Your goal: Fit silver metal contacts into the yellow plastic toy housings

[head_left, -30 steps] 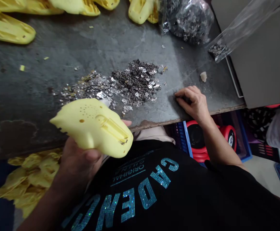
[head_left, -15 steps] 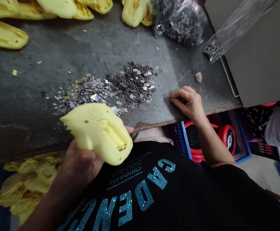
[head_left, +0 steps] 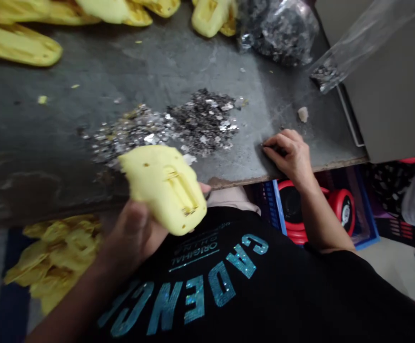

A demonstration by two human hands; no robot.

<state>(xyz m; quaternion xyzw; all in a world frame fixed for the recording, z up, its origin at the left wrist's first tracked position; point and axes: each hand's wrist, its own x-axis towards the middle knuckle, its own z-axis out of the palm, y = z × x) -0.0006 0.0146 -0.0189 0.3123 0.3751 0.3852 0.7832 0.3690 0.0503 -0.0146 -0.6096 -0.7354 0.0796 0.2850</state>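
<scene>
My left hand [head_left: 136, 228] is wrapped round a yellow plastic shell [head_left: 164, 190], held in front of my chest at the table's near edge. Its outer face shows, with a slotted battery-type recess and small holes. To the right, my right hand [head_left: 289, 152] rests on the table with thumb and fingertips pinched together. Whatever may be between those fingertips is too small to make out. Between the hands lie a pile of bright metal pieces [head_left: 129, 128] and a darker pile of small metal clips [head_left: 207, 121], partly behind the shell.
More yellow shells [head_left: 22, 45] lie along the table's far side. A clear bag of metal pieces [head_left: 282, 33] and a narrower bag [head_left: 327, 71] stand at back right. Below are a heap of yellow shells [head_left: 61, 257] and a blue crate [head_left: 281, 209] with red-and-black items.
My left hand has moved right and turned the yellow shell, so its pointed end no longer shows. My right hand keeps its pinch at nearly the same spot. The view shifts slightly.
</scene>
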